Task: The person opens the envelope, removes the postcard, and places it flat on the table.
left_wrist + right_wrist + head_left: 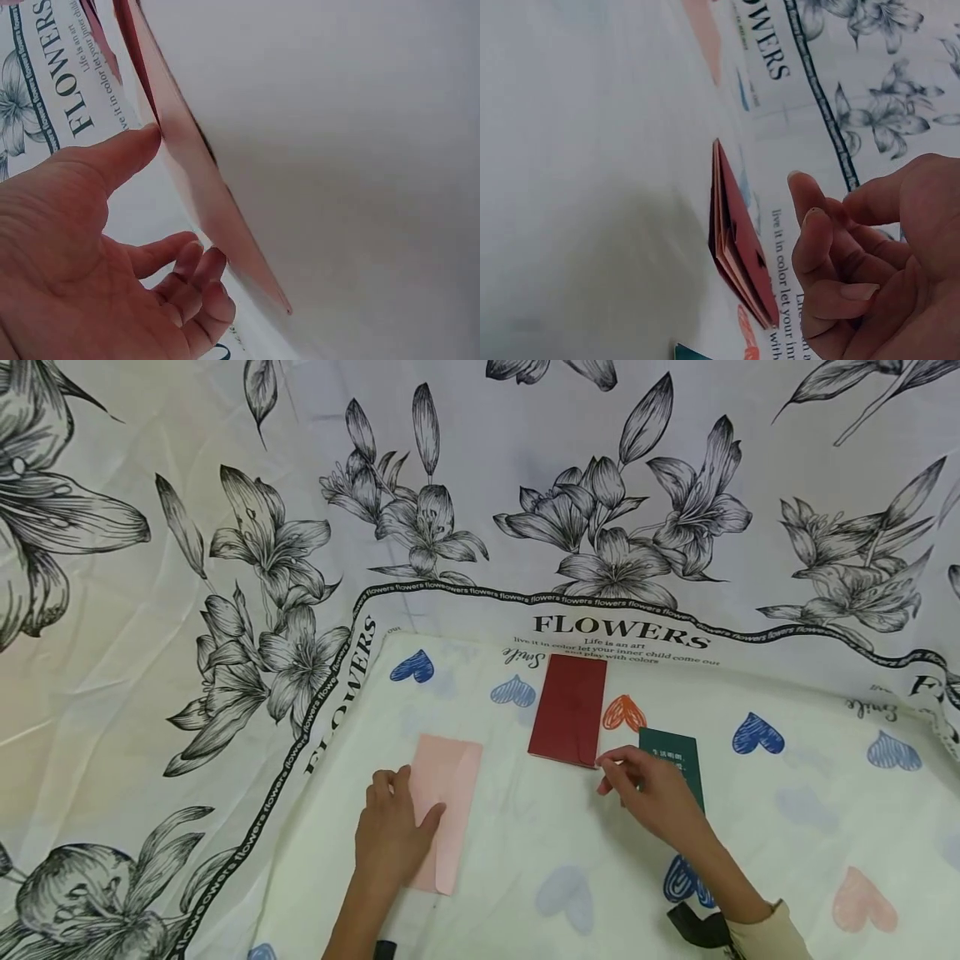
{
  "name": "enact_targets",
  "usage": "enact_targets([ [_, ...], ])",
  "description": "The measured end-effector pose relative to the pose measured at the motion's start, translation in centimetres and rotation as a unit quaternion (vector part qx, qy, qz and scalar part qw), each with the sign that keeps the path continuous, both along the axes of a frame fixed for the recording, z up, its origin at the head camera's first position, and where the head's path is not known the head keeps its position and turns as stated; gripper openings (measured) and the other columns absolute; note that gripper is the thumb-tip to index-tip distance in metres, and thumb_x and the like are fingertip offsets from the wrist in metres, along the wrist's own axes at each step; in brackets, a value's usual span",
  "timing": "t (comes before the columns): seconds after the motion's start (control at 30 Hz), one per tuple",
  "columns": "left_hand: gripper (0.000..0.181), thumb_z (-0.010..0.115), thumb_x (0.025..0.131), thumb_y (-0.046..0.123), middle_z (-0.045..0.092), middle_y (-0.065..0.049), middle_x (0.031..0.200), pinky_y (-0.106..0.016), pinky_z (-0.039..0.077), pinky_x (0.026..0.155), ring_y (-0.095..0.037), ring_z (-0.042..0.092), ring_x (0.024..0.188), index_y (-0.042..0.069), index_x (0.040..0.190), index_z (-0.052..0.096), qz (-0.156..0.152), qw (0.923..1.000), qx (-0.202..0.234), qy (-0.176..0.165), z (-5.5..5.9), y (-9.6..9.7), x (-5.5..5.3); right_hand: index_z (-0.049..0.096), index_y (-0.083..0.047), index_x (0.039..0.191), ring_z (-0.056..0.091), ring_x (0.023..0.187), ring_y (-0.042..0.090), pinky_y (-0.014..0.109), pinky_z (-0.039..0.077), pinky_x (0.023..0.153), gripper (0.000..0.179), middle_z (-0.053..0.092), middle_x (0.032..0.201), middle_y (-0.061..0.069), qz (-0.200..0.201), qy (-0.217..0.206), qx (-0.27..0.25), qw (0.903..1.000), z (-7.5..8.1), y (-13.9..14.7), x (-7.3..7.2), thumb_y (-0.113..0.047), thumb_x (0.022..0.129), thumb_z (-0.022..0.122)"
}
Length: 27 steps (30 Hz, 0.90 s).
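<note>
A pink paper envelope (pixel 459 810) lies lengthwise at the left of the cloth. My left hand (pixel 396 827) rests on it, thumb on its face and the other fingertips at its left edge. In the left wrist view, the thumb and fingertips (pixel 214 262) touch the envelope's edge. A dark red packet (pixel 568 710) lies farther back; several paper layers show along its edge in the right wrist view. Just beside its lower right corner is my right hand (pixel 652 789), fingers loosely bent and holding nothing. That hand and wrist partly cover a dark green card (pixel 675 745) with white characters.
A whitish cloth (pixel 510 827) printed with hearts lies under everything. Beyond it spreads a sheet with black line flowers (pixel 615 527) and a "FLOWERS" border. A black strap (pixel 697 927) shows at the right wrist.
</note>
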<state>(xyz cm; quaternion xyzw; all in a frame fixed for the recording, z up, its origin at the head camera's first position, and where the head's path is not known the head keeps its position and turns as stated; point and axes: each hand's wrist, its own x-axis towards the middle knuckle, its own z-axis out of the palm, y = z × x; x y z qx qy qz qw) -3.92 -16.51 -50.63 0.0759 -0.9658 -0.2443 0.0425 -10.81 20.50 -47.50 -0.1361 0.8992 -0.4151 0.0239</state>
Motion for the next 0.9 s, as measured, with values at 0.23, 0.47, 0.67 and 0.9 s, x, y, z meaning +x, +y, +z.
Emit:
enact_targets([
  [0.23,0.070,0.077,0.097,0.038,0.046,-0.022,0.137,-0.050,0.055,0.068,-0.042,0.047,0.124,0.001,0.149,0.050,-0.005,0.9998,0.008,-0.018,0.0,0.3,0.0,0.069,-0.006,0.115,0.060,0.061,0.013,0.030,0.048,0.052,0.030,0.074,0.085,-0.001,-0.037,0.021,0.053,0.9977,0.0,-0.3,-2.8,-0.034,0.109,0.061],
  [0.47,0.068,0.075,0.098,0.039,0.047,-0.023,0.140,-0.052,0.054,0.065,-0.043,0.058,0.108,0.004,0.150,0.049,0.005,0.9998,0.004,-0.021,0.9,0.4,0.6,0.065,-0.005,0.104,0.057,0.059,0.016,0.031,0.043,0.048,0.039,0.069,0.080,0.005,-0.062,0.009,0.151,0.9865,-0.5,-1.6,-6.7,-0.044,0.107,0.060],
  [0.67,0.068,0.074,0.098,0.044,0.050,-0.017,0.142,-0.048,0.054,0.063,-0.034,0.067,0.081,0.010,0.152,0.051,-0.003,0.9998,0.018,0.007,3.3,1.9,1.4,0.062,-0.011,0.073,0.049,0.052,0.018,0.029,0.032,0.046,0.052,0.050,0.055,0.002,-0.068,-0.046,0.201,0.9761,-1.6,-1.9,-8.9,-0.053,0.105,0.060],
  [0.9,0.053,0.077,0.098,0.035,0.054,-0.009,0.140,-0.048,0.057,0.075,-0.030,0.070,0.095,0.014,0.144,0.060,-0.064,0.9944,0.059,0.061,4.6,4.3,1.4,0.059,-0.016,0.062,0.046,0.054,0.015,0.029,0.032,0.049,0.052,0.046,0.053,-0.003,-0.058,-0.072,0.175,0.9802,-2.4,-1.1,-9.7,-0.047,0.103,0.066],
])
